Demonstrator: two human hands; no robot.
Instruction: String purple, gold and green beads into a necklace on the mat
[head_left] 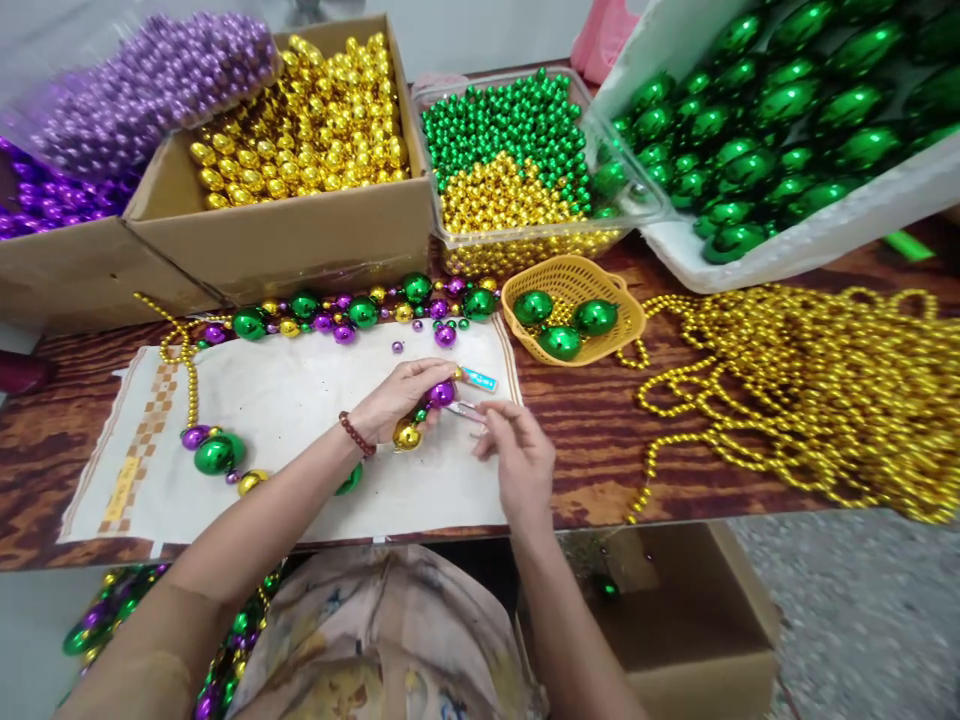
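Over the white cloth [300, 400], my left hand [409, 390] is closed on a bead strand, with a shiny purple bead [441, 394] at its fingertips and a gold bead [407, 434] just below. My right hand [517, 450] pinches a thin silvery metal tool [466, 410], its tip close to the purple bead; its exact kind does not show. A small blue label [478, 379] lies beside the left fingertips. The strand runs left, partly hidden under my forearm, to a large green bead [220, 453] and a gold bead chain [192, 385].
Mixed beads [363, 312] line the cloth's back edge. Behind stand a cardboard box [300, 235] of gold beads, a clear plastic tub [525, 238] and a white foam box [697, 262] of green beads. A yellow basket [517, 325] and piled gold chains [817, 390] lie right.
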